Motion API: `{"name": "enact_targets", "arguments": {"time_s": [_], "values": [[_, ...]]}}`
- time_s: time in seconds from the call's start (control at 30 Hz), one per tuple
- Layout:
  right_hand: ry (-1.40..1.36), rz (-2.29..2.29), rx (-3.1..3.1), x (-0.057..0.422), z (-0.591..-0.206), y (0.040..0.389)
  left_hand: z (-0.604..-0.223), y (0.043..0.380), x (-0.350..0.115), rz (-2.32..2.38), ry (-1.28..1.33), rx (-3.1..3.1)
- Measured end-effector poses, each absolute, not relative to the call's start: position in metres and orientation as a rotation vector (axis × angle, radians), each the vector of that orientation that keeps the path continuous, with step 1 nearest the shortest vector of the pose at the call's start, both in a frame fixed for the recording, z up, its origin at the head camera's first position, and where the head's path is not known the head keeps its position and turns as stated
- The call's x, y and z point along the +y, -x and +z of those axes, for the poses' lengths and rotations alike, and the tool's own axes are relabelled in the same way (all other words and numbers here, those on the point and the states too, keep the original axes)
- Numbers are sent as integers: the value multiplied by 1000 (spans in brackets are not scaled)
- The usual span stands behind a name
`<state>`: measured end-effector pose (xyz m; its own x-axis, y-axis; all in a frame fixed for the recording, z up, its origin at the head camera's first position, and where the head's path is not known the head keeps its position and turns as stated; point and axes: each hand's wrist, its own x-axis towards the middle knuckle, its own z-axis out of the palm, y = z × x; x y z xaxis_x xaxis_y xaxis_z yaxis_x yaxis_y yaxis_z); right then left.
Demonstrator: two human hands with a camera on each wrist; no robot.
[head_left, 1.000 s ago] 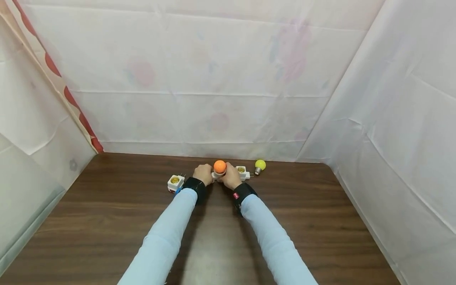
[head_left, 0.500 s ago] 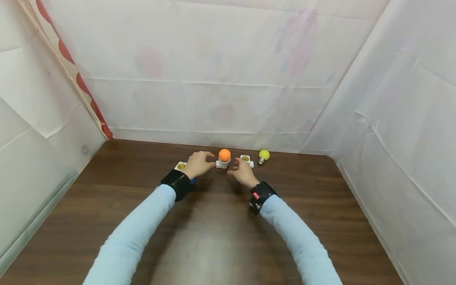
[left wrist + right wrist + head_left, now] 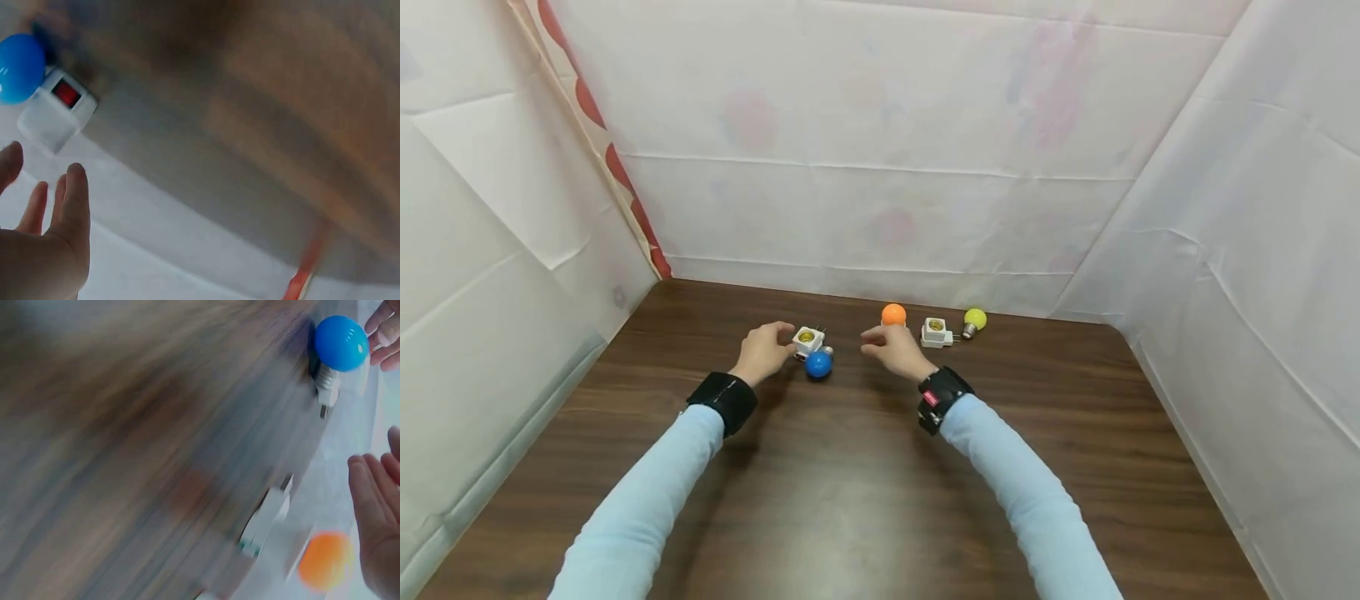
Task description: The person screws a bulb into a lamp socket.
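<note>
My left hand (image 3: 763,353), fingers spread and holding nothing, is just left of a white plug-in lamp socket (image 3: 807,340). In the left wrist view a red switch (image 3: 66,93) shows on that socket. Right beside it lies a blue bulb (image 3: 818,364) with its screw base pointing away. My right hand (image 3: 897,350) hovers with loose fingers between the blue bulb and an orange bulb (image 3: 893,314). In the right wrist view the orange bulb sits upright in a second white socket (image 3: 267,515), apart from that hand.
A third white socket (image 3: 936,333) stands to the right, its prongs pointing right. Past it a yellow-green bulb (image 3: 975,319) lies on the dark wooden table (image 3: 850,500). White sheeting (image 3: 865,217) rises behind the table's back edge and along both sides.
Both hands have let go of the socket with the orange bulb. The left hand has moved left to the other socket, uncovering the blue bulb; the right hand has drawn back slightly.
</note>
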<state>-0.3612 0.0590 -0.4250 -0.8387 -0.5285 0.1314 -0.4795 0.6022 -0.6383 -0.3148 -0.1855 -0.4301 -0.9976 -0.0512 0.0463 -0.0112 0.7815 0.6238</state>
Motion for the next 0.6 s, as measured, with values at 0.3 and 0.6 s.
{"name": "enact_targets", "arguments": {"time_s": [0.3, 0.6], "values": [[809, -942, 2641, 18, -446, 369, -457, 310, -165, -1232, -153, -2901], [729, -981, 2678, 9, -465, 364, -471, 306, -163, -1224, -107, -2888]]}}
